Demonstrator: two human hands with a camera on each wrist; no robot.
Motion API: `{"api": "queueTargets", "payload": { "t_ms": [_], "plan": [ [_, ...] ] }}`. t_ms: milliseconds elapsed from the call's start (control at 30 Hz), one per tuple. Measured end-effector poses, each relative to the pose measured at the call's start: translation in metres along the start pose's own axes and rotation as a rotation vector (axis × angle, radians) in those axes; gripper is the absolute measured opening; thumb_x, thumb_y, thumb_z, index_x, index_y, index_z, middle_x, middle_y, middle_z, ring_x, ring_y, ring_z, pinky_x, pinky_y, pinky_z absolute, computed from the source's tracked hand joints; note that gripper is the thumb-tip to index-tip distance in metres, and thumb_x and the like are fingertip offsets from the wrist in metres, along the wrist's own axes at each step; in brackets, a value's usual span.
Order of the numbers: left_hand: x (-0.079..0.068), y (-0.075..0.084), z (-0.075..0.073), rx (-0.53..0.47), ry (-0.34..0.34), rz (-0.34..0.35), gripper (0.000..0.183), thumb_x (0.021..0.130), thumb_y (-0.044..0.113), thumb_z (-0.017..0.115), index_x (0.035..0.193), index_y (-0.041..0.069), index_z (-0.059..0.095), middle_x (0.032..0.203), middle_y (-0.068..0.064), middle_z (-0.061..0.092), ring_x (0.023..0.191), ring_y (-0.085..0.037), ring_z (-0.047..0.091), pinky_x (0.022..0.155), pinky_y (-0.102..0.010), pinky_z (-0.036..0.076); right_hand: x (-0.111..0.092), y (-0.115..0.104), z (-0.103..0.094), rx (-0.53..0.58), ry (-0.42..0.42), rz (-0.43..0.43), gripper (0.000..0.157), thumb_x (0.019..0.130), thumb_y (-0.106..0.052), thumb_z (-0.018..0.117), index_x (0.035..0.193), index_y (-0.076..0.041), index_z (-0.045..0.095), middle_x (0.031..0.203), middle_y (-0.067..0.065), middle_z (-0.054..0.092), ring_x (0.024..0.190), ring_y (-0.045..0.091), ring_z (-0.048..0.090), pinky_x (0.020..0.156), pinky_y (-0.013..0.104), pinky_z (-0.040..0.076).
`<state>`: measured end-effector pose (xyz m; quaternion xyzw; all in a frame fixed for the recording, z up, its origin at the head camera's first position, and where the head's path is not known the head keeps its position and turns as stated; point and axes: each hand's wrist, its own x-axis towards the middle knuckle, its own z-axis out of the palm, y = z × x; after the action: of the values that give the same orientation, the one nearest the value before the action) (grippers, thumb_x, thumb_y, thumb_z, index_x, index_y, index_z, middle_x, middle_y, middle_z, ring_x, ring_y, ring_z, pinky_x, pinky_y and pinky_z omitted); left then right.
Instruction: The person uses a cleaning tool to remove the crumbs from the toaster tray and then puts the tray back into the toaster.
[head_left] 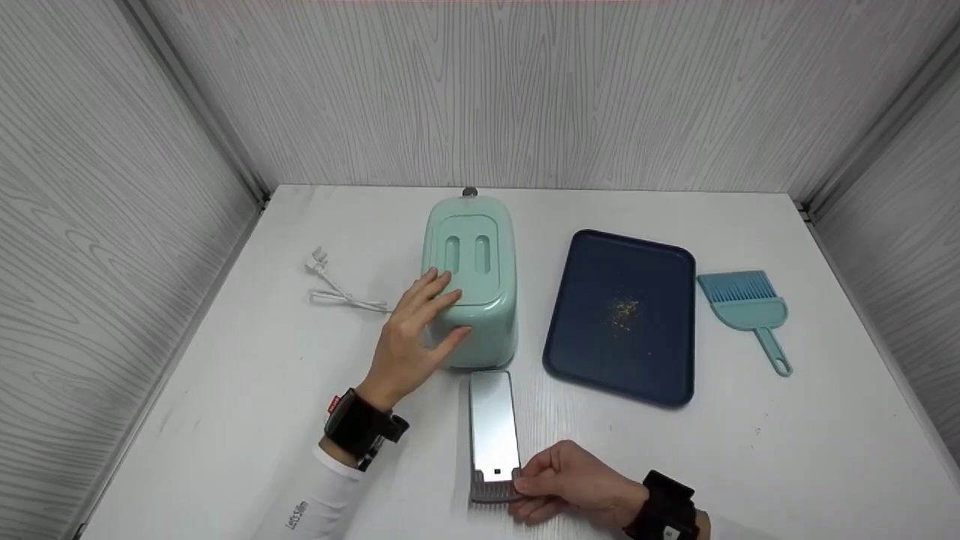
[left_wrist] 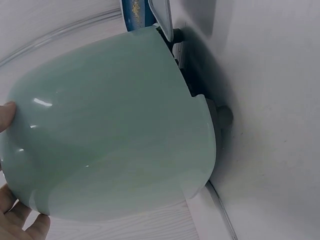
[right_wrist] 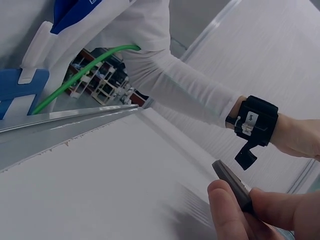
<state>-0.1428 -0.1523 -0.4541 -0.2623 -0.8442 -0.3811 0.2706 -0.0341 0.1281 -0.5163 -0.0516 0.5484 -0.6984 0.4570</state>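
Note:
A mint-green toaster (head_left: 472, 330), its lid on, stands lengthwise on the white table. My left hand (head_left: 409, 334) rests on its near left corner, fingers spread over the top and thumb against the near end. The left wrist view shows the toaster's smooth green shell (left_wrist: 110, 125) with fingertips (left_wrist: 37, 227) at its edge. My right hand (head_left: 570, 480) pinches the ridged grey handle (head_left: 491, 491) of a long shiny metal crumb tray (head_left: 495, 420). The crumb tray's far end meets the toaster's near base. In the right wrist view, thumb and fingers pinch the grey handle (right_wrist: 232, 185).
Right of the toaster lies a dark blue tray (head_left: 592, 360) with golden crumbs (head_left: 624, 311) scattered in its middle. Beside it is a small teal brush (head_left: 750, 307). A white power cord (head_left: 345, 298) lies left of the toaster. Wood-grain panels (head_left: 480, 97) enclose the table's back and sides.

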Motion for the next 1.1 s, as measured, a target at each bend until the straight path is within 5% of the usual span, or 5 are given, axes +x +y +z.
{"api": "queueTargets", "payload": {
  "t_ms": [1100],
  "plan": [
    [-0.001, -0.001, 0.0, 0.004, 0.001, 0.006, 0.05, 0.09, 0.024, 0.083, 0.133, 0.003, 0.067, 0.15, -0.014, 0.056, 0.148, -0.032, 0.042, 0.125, -0.044, 0.036, 0.025, -0.006, 0.009, 0.007, 0.012, -0.004, 0.02, 0.096, -0.009, 0.073, 0.107, 0.008, 0.071, 0.095, 0.021, 0.077, 0.086, 0.017, 0.078, 0.076, 0.025, 0.065]
  ]
}}
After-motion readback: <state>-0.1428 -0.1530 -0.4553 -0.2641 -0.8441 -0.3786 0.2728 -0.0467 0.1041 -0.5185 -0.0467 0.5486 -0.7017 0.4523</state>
